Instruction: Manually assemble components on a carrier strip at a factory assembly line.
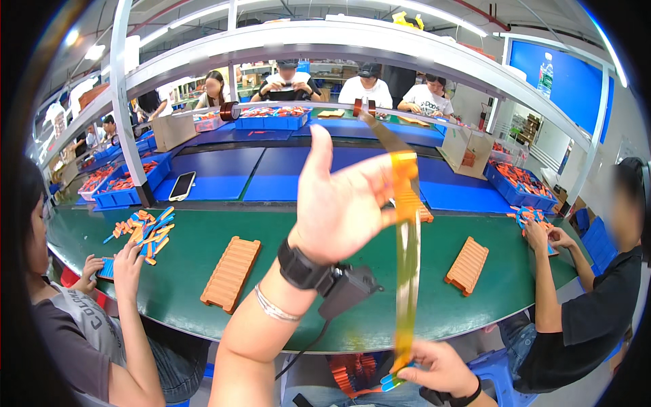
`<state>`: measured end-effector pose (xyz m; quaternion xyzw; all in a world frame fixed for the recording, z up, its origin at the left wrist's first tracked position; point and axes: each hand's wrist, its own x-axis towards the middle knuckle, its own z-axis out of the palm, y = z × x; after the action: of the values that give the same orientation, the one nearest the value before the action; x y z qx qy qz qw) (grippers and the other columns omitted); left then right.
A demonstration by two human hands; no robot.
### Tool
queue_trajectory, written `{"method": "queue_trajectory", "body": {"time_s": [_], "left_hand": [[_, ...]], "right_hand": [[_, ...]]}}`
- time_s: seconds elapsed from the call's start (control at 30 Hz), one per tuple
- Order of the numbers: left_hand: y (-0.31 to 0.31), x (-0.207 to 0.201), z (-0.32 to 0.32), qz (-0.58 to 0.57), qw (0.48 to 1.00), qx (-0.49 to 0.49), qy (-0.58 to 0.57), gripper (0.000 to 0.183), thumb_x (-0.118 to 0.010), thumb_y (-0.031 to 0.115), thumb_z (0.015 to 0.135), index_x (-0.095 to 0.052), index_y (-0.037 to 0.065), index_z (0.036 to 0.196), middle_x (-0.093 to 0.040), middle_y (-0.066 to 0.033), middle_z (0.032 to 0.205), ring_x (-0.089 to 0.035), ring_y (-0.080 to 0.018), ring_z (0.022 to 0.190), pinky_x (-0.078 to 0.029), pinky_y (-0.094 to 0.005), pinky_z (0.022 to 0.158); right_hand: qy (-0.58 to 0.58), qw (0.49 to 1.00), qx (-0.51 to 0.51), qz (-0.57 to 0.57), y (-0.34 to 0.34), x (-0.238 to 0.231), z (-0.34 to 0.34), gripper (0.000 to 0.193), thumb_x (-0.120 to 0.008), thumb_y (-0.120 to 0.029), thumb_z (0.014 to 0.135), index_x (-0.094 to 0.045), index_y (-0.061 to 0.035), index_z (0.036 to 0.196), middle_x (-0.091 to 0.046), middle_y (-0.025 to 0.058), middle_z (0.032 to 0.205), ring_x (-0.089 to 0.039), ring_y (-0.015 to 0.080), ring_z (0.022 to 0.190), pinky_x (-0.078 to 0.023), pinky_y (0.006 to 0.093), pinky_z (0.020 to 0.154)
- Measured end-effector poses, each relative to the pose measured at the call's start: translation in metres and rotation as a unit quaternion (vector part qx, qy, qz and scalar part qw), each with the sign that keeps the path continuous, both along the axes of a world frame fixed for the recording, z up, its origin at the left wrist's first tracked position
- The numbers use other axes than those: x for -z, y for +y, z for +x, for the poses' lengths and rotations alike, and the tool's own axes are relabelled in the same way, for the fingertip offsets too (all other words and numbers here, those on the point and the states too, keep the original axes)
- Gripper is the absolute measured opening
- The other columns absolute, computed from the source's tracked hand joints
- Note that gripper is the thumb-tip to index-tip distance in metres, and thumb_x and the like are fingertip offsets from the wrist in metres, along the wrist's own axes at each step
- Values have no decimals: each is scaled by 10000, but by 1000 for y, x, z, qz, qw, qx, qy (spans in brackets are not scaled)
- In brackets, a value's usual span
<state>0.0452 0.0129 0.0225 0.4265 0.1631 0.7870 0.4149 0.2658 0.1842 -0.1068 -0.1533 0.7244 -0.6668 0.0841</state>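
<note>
My left hand [332, 197] is raised over the table, palm showing and thumb up. Its fingertips hold a long strip of glossy amber tape [407, 271]. Upward, the strip runs to a tape roll [364, 107] on a horizontal rod. Below, it reaches my right hand [441, 372], low by the near table edge, which is closed on small blue sticks [393, 381] with the tape's lower end against them. How many sticks it holds is partly hidden. A black device [349, 292] is strapped at my left wrist.
Orange ribbed trays [230, 275] [468, 266] lie on the green table [305, 325]. Co-workers sit close at both sides, handling blue and orange sticks [146, 230]. A phone [182, 186] lies on the blue surface. Blue bins [519, 186] stand beyond. A metal frame crosses overhead.
</note>
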Motion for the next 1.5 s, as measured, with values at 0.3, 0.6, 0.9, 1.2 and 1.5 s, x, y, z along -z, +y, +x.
{"method": "queue_trajectory", "body": {"time_s": [0.3, 0.6, 0.9, 1.2, 1.5], "left_hand": [[-1, -6, -14, 30, 997, -66, -21, 977, -246, 784, 840, -478, -51, 1290, -563, -154, 1222, -501, -265, 1109, -348, -454, 992], [-13, -14, 4, -54, 980, -193, -10, 535, -412, 494, 931, -640, 30, 1069, -680, -80, 1031, -608, -189, 922, -451, -344, 815], [-10, -9, 6, -56, 969, -240, -9, 382, -539, 487, 792, -547, 115, 878, -516, -40, 891, -436, -176, 813, -348, -397, 761], [16, -2, -22, -47, 972, -226, 41, 497, -513, 605, 768, -563, 111, 786, -491, -57, 878, -411, -221, 868, -295, -494, 828], [-16, -14, 7, -102, 959, -263, -2, 388, -516, 493, 775, -571, 111, 811, -525, -59, 843, -450, -205, 829, -348, -456, 776]], "right_hand": [[-5, 1000, 9, 27, 0, -20, -49, 1197, -716, 33, 770, 240, -190, 1455, -423, 249, 1337, -597, 259, 1041, -510, 376, 855], [229, 907, 269, 229, -3, 34, -81, 210, -605, -22, 800, -642, 14, 1003, -612, 128, 1008, -579, 200, 789, -461, 281, 698], [282, 875, 218, 328, -29, 17, -74, 149, -656, -42, 837, -675, -9, 980, -604, 144, 976, -595, 291, 833, -492, 354, 737], [273, 886, 192, 321, -27, 19, -75, 153, -662, -62, 850, -671, 1, 989, -599, 145, 993, -593, 286, 837, -493, 348, 723], [244, 895, 202, 314, -29, 14, -82, 145, -661, -74, 849, -678, -14, 980, -607, 143, 1013, -603, 282, 871, -492, 352, 740]]}}
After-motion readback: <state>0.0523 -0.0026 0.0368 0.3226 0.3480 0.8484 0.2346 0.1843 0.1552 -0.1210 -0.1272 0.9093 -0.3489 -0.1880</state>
